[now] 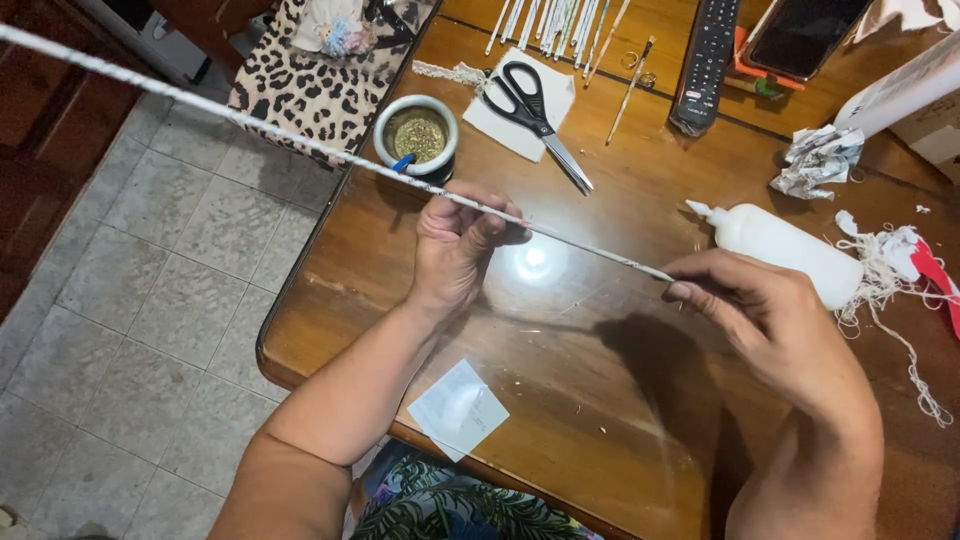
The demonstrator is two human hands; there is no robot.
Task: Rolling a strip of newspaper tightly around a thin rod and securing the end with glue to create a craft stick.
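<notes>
A glossy wooden table (620, 400) carries a white glue bottle (785, 248) lying just past the right hand (770, 310), scissors (540, 105) on white paper, a remote (black) (705, 65) and a round cup (417, 135). Both arms reach forward over it. A long thin rolled-paper stick (300, 140) slants above the table: the left hand (455, 250) is closed around its middle, the right hand pinches its end.

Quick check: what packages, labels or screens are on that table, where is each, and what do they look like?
Phone: far edge, dark blank screen.
Remote control: left of the phone, long, black.
Glue bottle: lying beside the right hand, white, nozzle capped.
Paper slip: near edge, white, square.
</notes>
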